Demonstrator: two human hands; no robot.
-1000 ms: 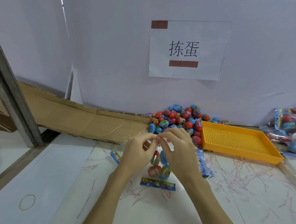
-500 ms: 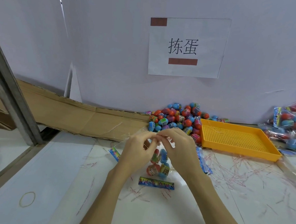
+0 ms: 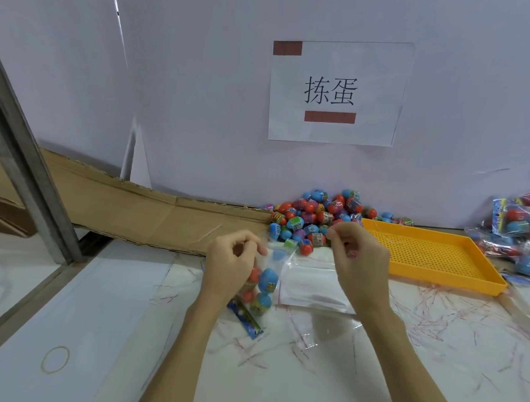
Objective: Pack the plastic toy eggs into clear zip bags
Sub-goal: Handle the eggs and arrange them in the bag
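Note:
My left hand (image 3: pixel 232 266) grips the top of a clear zip bag (image 3: pixel 267 282) that hangs to the table with several blue and red toy eggs inside. My right hand (image 3: pixel 359 261) is raised apart from it to the right; thumb and forefinger pinch what looks like a thin sealing strip, barely visible. A pile of loose toy eggs (image 3: pixel 315 222) lies against the back wall just beyond both hands. A stack of empty clear bags (image 3: pixel 311 286) lies flat under my right hand.
A yellow mesh tray (image 3: pixel 423 255) sits to the right, with packed egg bags (image 3: pixel 523 232) beyond it. A blue printed card (image 3: pixel 245 319) lies below the held bag. Thin red strips (image 3: pixel 430 304) litter the table. Cardboard (image 3: pixel 134 206) and a metal post (image 3: pixel 29 170) are at left, a rubber band (image 3: pixel 55 359) near left.
Both hands were together at the bag's top. My right hand has pulled away to the right, uncovering the stack of empty bags; my left hand still holds the bag.

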